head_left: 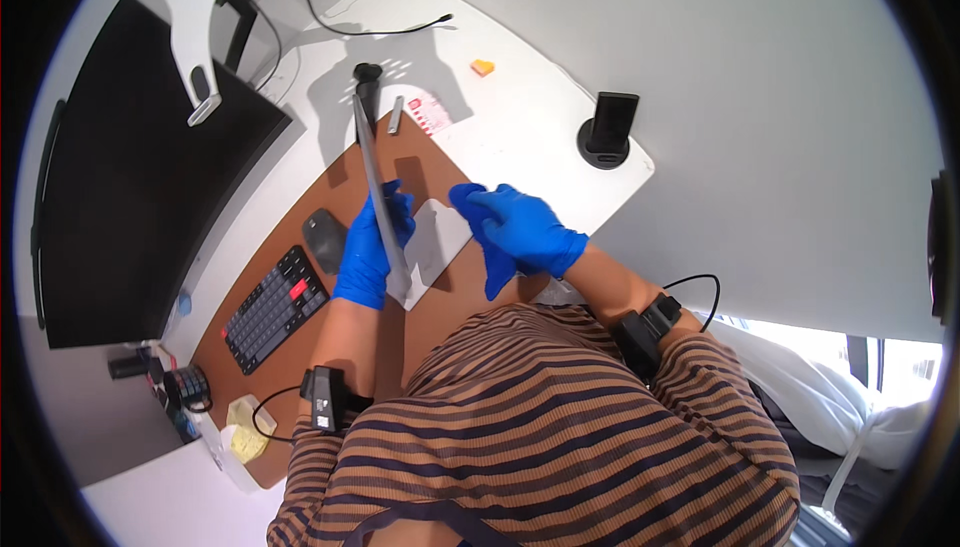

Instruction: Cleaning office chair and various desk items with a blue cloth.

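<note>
Both hands wear blue gloves. My left hand grips a thin, flat silver-grey panel, tilted up so that mostly its edge shows; what it belongs to cannot be told. Some fingers show on its right side. To the right, my right hand holds a blue cloth that hangs below the fingers, apart from the panel. Beneath and between the hands a flat whitish-grey object lies on the brown desk mat, partly hidden by the panel.
Left of my left hand are a dark mouse and a black keyboard, before a large curved monitor. A black charging stand stands near the white desk's right corner. An orange piece, a cable and a black cylindrical object are farther back.
</note>
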